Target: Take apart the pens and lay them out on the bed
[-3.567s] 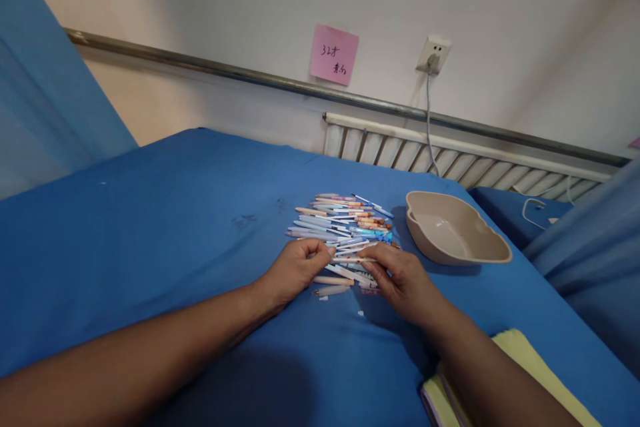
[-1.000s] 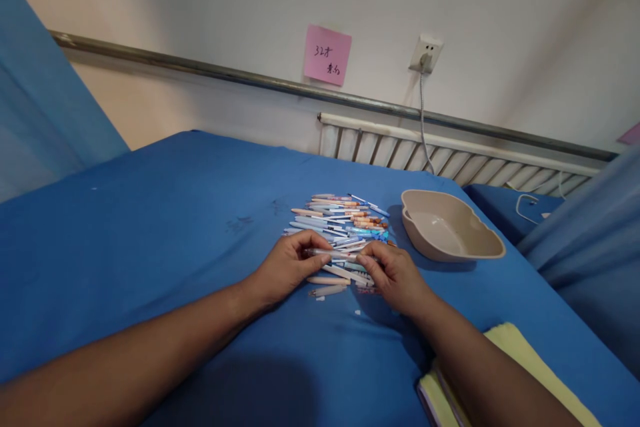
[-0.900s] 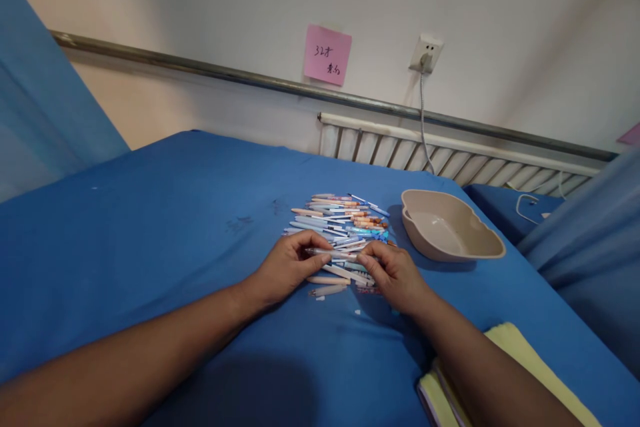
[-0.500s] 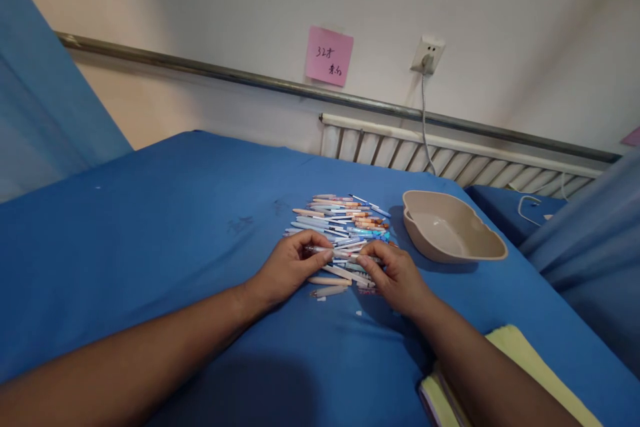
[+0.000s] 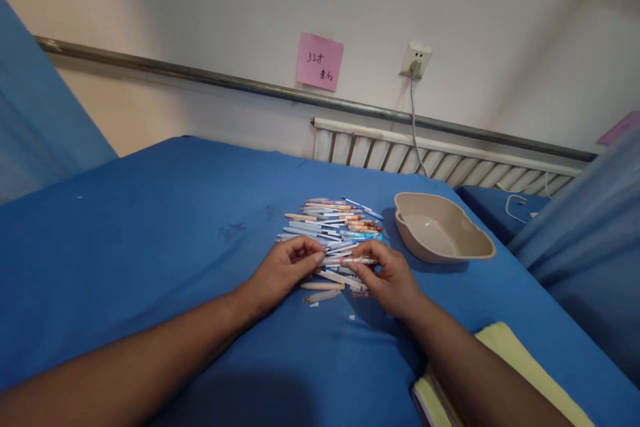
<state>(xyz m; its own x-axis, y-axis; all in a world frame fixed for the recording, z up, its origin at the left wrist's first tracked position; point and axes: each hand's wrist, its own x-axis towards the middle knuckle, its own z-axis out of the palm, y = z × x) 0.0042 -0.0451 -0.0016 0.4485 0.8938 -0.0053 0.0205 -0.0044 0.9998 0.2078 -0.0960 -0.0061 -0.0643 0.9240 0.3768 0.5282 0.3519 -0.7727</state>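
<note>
My right hand [image 5: 387, 273] pinches a slim pen [image 5: 345, 260] with a whitish barrel and reddish marks, held level over a pile of pens. My left hand [image 5: 287, 268] is closed at the pen's left end, thumb against fingers; its fingers hide that end. Beneath and beyond both hands, several pens [image 5: 313, 227] in pale blue, white, peach and brown lie roughly side by side on the blue sheet [image 5: 175, 227]. Closer to me are a peach pen [image 5: 323, 286] and a clear pen [image 5: 323, 296], with a tiny white piece [image 5: 352, 317] near them.
A beige basin [image 5: 430, 233] stands right of the pens. Folded yellow cloth [image 5: 515, 353] lies under my right forearm. Behind the sheet are a radiator [image 5: 370, 147], a metal rail [image 5: 200, 77] and a plugged socket [image 5: 416, 60]. Blue curtains [image 5: 580, 253] hang at both sides.
The view has shifted slightly, so the scene sits a little left and lower. The pen's reddish-marked part shows more clearly between my hands; both hands stay over the pile.
</note>
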